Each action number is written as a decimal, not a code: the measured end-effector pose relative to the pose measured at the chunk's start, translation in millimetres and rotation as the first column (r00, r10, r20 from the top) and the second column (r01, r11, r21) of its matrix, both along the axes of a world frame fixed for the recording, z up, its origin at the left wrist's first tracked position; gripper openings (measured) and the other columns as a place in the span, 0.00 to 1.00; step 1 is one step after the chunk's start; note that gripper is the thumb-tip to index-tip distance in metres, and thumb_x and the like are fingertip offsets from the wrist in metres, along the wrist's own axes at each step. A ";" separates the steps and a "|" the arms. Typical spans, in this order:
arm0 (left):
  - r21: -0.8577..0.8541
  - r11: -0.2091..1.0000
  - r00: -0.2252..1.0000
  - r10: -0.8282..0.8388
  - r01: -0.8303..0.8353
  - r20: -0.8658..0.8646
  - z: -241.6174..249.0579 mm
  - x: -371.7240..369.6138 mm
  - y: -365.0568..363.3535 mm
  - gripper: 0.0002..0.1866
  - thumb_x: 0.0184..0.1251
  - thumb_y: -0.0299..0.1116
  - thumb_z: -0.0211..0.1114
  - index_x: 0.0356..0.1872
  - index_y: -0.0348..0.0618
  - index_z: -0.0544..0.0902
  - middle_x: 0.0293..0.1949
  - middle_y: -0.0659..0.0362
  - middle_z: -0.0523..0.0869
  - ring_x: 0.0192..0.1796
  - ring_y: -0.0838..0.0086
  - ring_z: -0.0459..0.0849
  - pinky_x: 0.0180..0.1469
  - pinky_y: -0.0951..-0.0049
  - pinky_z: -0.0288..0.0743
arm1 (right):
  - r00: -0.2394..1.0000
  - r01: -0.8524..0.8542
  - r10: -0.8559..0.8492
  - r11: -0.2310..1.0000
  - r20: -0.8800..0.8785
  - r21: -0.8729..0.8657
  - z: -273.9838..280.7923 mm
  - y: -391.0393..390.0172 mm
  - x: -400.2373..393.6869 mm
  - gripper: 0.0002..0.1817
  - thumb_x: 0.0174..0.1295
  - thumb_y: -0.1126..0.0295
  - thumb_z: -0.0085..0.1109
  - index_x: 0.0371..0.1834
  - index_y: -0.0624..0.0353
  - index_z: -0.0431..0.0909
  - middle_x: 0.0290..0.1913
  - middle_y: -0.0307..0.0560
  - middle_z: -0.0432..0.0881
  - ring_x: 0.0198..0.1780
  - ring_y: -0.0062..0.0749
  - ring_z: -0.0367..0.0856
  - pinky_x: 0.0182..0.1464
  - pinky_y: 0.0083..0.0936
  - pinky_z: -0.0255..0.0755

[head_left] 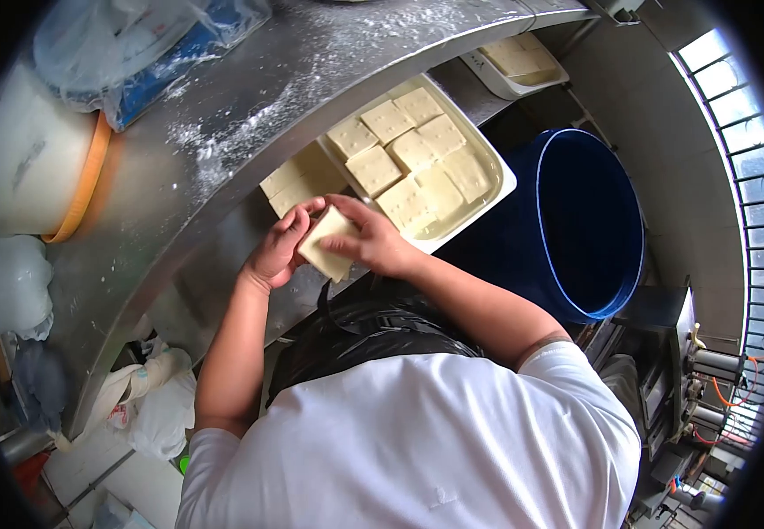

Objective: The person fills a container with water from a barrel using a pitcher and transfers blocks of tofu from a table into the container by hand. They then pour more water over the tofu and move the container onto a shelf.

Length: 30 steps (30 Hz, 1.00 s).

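Stretching past the person at work, a steel counter [157,167] carries a scatter of white powder [223,141] near its front edge. To the person's right stands a blue drum [523,220], mouth upward, close enough, I judge, to be within easy reach. Between it and the counter edge a cream tray [506,181] seems to sit lower than the counter top, right in front of the body, probably so that both hands can get at it without a step. Pale square slabs [415,150] lie flat in that tray, edge to edge or slightly overlapping, likely to keep their faces whole. Just over the tray's near left corner, one more slab [322,231] is up in the air between the hands. The left hand [281,249] cups it from the side, fingers curled about its edge; the right hand [378,241] grasps it too, thumb laid across the upper face. Two hands presumably spread the hold over something soft. I cannot tell how hard the fingers press.
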<state>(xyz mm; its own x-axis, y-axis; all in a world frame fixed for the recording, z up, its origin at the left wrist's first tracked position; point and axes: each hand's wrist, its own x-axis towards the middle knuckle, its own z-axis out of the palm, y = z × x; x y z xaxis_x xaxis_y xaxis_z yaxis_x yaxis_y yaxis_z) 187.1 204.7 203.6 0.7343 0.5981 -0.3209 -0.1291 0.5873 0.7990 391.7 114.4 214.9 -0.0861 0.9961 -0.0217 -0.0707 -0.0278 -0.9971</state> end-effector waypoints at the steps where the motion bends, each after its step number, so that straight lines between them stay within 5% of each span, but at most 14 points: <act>1: 0.084 0.996 0.998 -0.036 0.041 -0.057 14.0 9.6 -2.4 0.39 0.82 0.63 0.52 0.78 0.41 0.63 0.61 0.52 0.82 0.59 0.67 0.86 0.57 0.59 0.86 | 0.990 0.054 -0.069 0.991 -0.120 -0.121 1.7 -1.0 10.2 0.42 0.70 0.57 0.72 0.79 0.67 0.64 0.67 0.56 0.79 0.69 0.45 0.79 0.71 0.35 0.72; 3: 0.063 0.996 0.998 -0.061 0.061 -0.001 20.9 23.7 -7.4 0.39 0.82 0.64 0.51 0.79 0.43 0.63 0.62 0.52 0.82 0.57 0.66 0.87 0.56 0.59 0.87 | 0.867 0.062 -0.232 0.929 -0.442 -0.366 27.2 -8.4 33.9 0.36 0.70 0.67 0.70 0.78 0.65 0.67 0.61 0.52 0.83 0.63 0.40 0.84 0.64 0.37 0.79; 4: 0.041 0.996 0.995 -0.085 0.083 0.044 23.9 29.3 -10.1 0.39 0.82 0.65 0.50 0.79 0.45 0.63 0.62 0.52 0.83 0.56 0.65 0.88 0.55 0.59 0.87 | 0.820 0.097 -0.326 0.889 -0.470 -0.448 30.9 -10.7 47.4 0.32 0.71 0.67 0.67 0.76 0.64 0.68 0.62 0.52 0.83 0.59 0.39 0.86 0.59 0.40 0.82; 9: 0.359 0.932 0.955 0.065 0.045 -0.291 -28.4 7.4 -19.8 0.34 0.83 0.56 0.58 0.75 0.40 0.69 0.62 0.47 0.82 0.53 0.58 0.88 0.56 0.56 0.85 | 0.734 0.356 -0.533 0.829 -0.420 -0.431 10.2 -14.2 133.0 0.30 0.71 0.68 0.66 0.74 0.64 0.69 0.60 0.53 0.84 0.58 0.41 0.88 0.56 0.41 0.88; 11: 0.798 0.499 0.704 0.429 0.338 -0.566 -68.6 -33.5 -18.3 0.37 0.77 0.55 0.66 0.74 0.36 0.70 0.70 0.37 0.76 0.66 0.43 0.81 0.69 0.45 0.75 | 0.752 0.402 -0.538 0.832 -0.381 -0.383 11.3 -6.7 158.4 0.29 0.73 0.67 0.63 0.74 0.64 0.70 0.60 0.53 0.85 0.56 0.43 0.89 0.55 0.42 0.88; 12: 0.801 0.496 0.700 0.438 0.335 -0.564 -81.6 -53.6 -22.1 0.37 0.77 0.55 0.66 0.74 0.36 0.70 0.70 0.37 0.76 0.66 0.43 0.81 0.69 0.45 0.75 | 0.767 0.392 -0.524 0.840 -0.371 -0.375 11.8 2.7 169.1 0.27 0.74 0.67 0.62 0.73 0.64 0.71 0.59 0.53 0.85 0.56 0.43 0.89 0.56 0.45 0.87; 14: 0.608 0.579 0.235 0.590 0.544 -0.772 -97.0 -86.0 -37.5 0.49 0.69 0.61 0.71 0.81 0.40 0.62 0.78 0.30 0.63 0.79 0.31 0.62 0.80 0.40 0.56 | 0.775 0.373 -0.501 0.855 -0.386 -0.360 12.6 29.7 180.9 0.25 0.74 0.67 0.62 0.72 0.62 0.73 0.59 0.52 0.86 0.56 0.42 0.89 0.56 0.46 0.87; 15: 0.611 0.577 0.230 0.598 0.542 -0.768 -95.2 -92.9 -47.2 0.49 0.69 0.61 0.71 0.81 0.40 0.62 0.78 0.30 0.63 0.79 0.31 0.62 0.80 0.40 0.56 | 0.792 0.354 -0.477 0.867 -0.382 -0.350 5.7 50.1 187.2 0.23 0.74 0.67 0.63 0.70 0.59 0.75 0.58 0.50 0.86 0.55 0.42 0.89 0.55 0.47 0.87; 17: 0.399 0.850 0.020 0.419 0.344 -0.908 -88.3 -103.1 -61.9 0.62 0.61 0.68 0.73 0.86 0.46 0.49 0.83 0.28 0.44 0.84 0.27 0.40 0.83 0.34 0.40 | 0.806 0.339 -0.446 0.887 -0.390 -0.315 -3.5 99.5 185.8 0.22 0.72 0.67 0.66 0.68 0.57 0.76 0.54 0.46 0.87 0.52 0.39 0.89 0.51 0.45 0.86; 21: 0.246 0.855 -0.035 0.293 0.457 -0.956 -76.0 -95.3 -78.6 0.72 0.54 0.72 0.75 0.87 0.50 0.38 0.83 0.27 0.30 0.84 0.26 0.25 0.78 0.21 0.30 | 0.879 0.318 -0.365 0.928 -0.306 -0.195 -20.1 198.7 175.8 0.17 0.72 0.68 0.65 0.62 0.53 0.79 0.49 0.46 0.87 0.46 0.38 0.89 0.44 0.47 0.86; 24: 0.208 0.873 -0.081 0.270 0.442 -0.960 -66.9 -89.9 -77.9 0.71 0.54 0.71 0.76 0.88 0.52 0.39 0.84 0.29 0.31 0.85 0.28 0.28 0.80 0.25 0.35 | 0.886 0.298 -0.314 0.949 -0.341 -0.098 -25.7 248.3 170.5 0.15 0.73 0.67 0.63 0.60 0.52 0.79 0.48 0.47 0.86 0.47 0.40 0.89 0.44 0.46 0.86; 25: 0.208 0.879 -0.091 0.271 0.430 -0.958 -66.5 -90.9 -77.3 0.71 0.54 0.71 0.76 0.88 0.52 0.39 0.84 0.29 0.31 0.85 0.28 0.28 0.80 0.25 0.35 | 0.873 0.312 -0.322 0.946 -0.367 -0.086 -29.0 248.4 172.6 0.14 0.73 0.65 0.61 0.58 0.55 0.81 0.49 0.52 0.88 0.48 0.49 0.89 0.46 0.48 0.84; 30: 0.267 0.854 -0.043 0.319 0.447 -0.947 -79.2 -105.0 -79.5 0.73 0.49 0.73 0.78 0.88 0.54 0.40 0.84 0.30 0.32 0.85 0.28 0.28 0.81 0.28 0.34 | 0.945 0.261 -0.258 0.965 -0.200 -0.014 -22.6 267.3 193.8 0.14 0.73 0.65 0.61 0.57 0.55 0.81 0.50 0.54 0.88 0.49 0.51 0.89 0.47 0.48 0.83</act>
